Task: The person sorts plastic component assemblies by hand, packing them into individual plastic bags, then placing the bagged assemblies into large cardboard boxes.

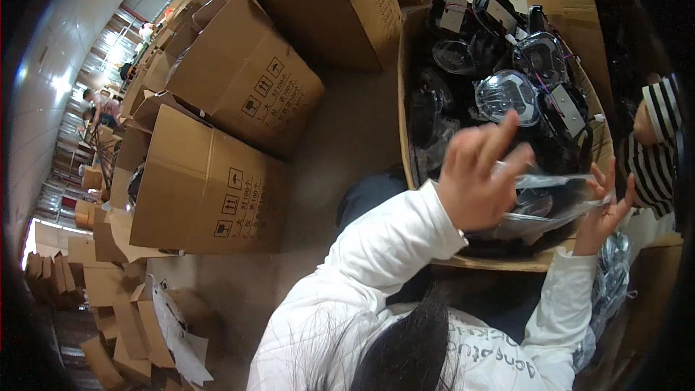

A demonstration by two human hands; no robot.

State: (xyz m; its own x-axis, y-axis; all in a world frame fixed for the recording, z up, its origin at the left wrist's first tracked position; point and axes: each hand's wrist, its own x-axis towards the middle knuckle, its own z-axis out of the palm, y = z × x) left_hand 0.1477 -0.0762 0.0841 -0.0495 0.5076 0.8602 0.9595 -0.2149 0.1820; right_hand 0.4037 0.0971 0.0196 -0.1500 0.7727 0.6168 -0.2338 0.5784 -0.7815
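Observation:
A clear plastic bag [561,199] stretches between my two hands, above the near end of a large cardboard box [499,264]. My left hand [478,174] grips the bag's left side, two fingers sticking out and slightly blurred. On the other side, my right hand [604,210] holds the bag's edge, several fingers raised and spread. The exact pinch of either hand is partly hidden. Beyond my hands, the box is filled with several black lamp-like units that have clear rounded covers [507,98]. Some carry silver plates [568,110] and thin wires. A dark shape shows through the bag.
Tall cardboard boxes [210,181] stand in a row to the left, with flattened cardboard [137,318] at the lower left. Another person's striped sleeve [662,108] is close at the right. More clear plastic bags [612,275] lie beside my right forearm.

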